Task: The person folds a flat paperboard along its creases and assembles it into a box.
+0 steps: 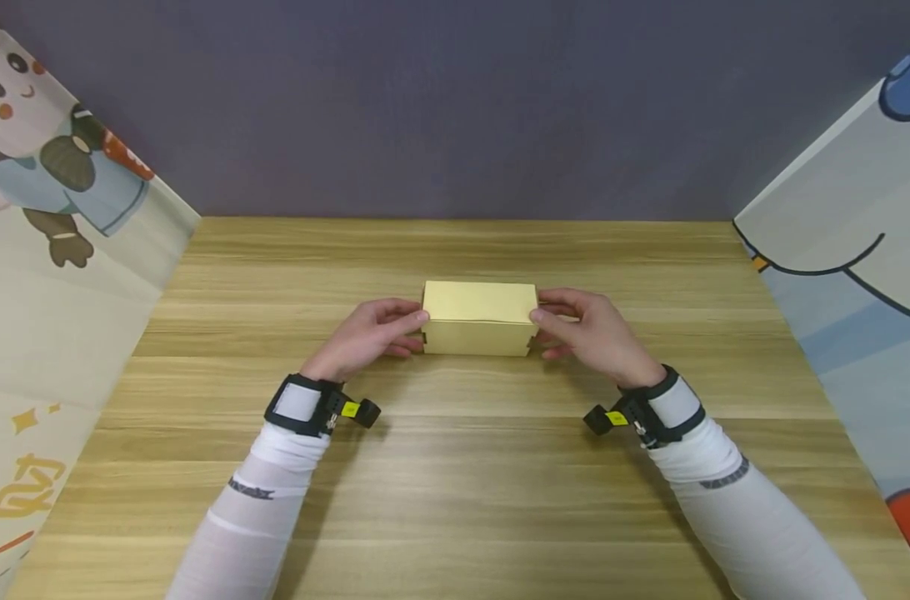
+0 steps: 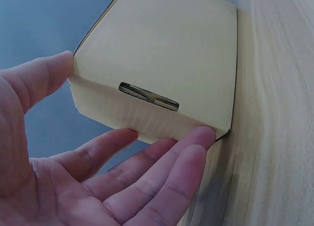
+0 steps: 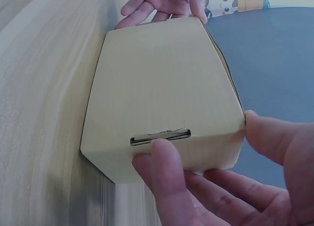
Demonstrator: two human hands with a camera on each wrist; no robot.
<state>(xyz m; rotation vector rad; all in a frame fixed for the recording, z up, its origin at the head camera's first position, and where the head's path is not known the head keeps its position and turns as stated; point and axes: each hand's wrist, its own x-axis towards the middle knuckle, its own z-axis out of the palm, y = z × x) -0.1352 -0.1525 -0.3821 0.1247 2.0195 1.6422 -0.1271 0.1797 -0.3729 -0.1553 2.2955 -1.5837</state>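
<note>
A small pale-yellow cardboard box (image 1: 479,337) lies lengthwise between both hands, its lid down. My left hand (image 1: 368,333) holds its left end, thumb at the top front corner and fingertips against the end face. At the opposite end my right hand (image 1: 593,333) holds it likewise, its thumb on the upper corner. In the left wrist view the box (image 2: 167,49) shows a narrow slot along one edge, near the left fingers (image 2: 147,187). A similar slot on the box (image 3: 152,84) in the right wrist view has a right fingertip beside it.
The wood-grain table (image 1: 462,492) extends around the box on all sides. Behind it stands a dark grey-blue panel (image 1: 455,108). Panels with cartoon prints flank the table on the left (image 1: 87,283) and right (image 1: 815,200). Each wrist wears a strapped camera.
</note>
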